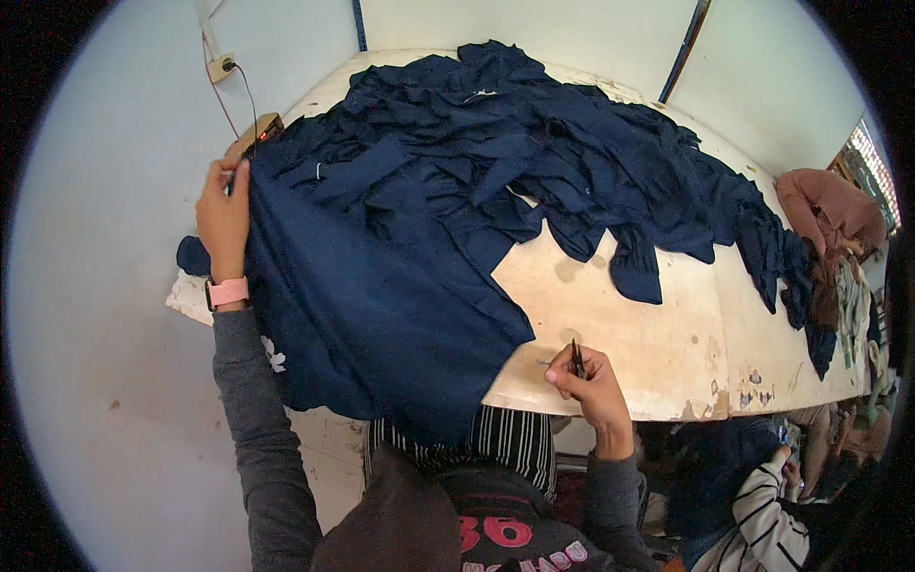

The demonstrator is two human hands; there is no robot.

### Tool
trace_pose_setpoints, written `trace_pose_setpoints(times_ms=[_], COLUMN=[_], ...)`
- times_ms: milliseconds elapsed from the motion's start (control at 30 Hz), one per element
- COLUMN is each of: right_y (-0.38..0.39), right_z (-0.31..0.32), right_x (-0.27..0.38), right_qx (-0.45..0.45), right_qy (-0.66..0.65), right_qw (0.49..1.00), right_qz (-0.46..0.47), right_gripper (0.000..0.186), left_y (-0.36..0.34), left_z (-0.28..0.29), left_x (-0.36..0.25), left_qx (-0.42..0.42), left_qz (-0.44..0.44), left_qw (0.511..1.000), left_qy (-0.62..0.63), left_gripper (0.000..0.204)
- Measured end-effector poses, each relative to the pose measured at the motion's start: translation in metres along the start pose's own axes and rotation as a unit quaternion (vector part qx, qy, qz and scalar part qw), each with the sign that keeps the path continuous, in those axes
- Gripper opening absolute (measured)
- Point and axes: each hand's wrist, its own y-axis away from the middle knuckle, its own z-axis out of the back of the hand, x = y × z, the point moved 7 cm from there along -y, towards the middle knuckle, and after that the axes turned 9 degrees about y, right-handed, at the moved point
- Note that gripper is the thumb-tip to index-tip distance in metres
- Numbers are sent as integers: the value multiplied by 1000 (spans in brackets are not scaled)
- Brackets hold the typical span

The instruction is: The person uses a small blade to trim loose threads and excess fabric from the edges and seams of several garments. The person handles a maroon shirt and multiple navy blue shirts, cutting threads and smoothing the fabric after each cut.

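Observation:
My left hand (224, 214), with a pink-banded watch on its wrist, is raised at the far left. It pinches the edge of a dark navy garment (372, 305), pulling the cloth taut. The garment spreads over the near left of the table and hangs past its front edge onto my lap. My right hand (593, 386) is above the table's front edge, to the right of the garment. Its fingers are closed around small black thread snips (577, 357), points upward. A tiny bluish bit shows by the fingertips, too small to name.
A large heap of navy garments (534, 143) covers the back of the pale wooden table (620, 353). Beyond my left hand is a small box with a red light (262, 133), wired to a wall socket (221, 67). Other people sit at the right, one in striped sleeves (772, 520).

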Motion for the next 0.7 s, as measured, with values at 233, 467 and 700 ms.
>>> trace_pose_setpoints(times_ms=[233,467,700], right_y=[-19,-33,-28], right_z=[-13,-32,-28], right_x=[5,-25,-25], right_qx=[-64,-51,-69], right_qy=[126,216,148], right_qw=[987,975,984], right_qz=[82,13,69], right_gripper=[16,16,25], left_y=[106,268,231], left_z=[-45,-87,-85], left_x=[-78,-152,-150], left_qx=[217,491,369], left_qz=[-124,-249,-222], left_qw=[965,821,882], left_qy=[85,151,193], left_gripper=[46,23,17])
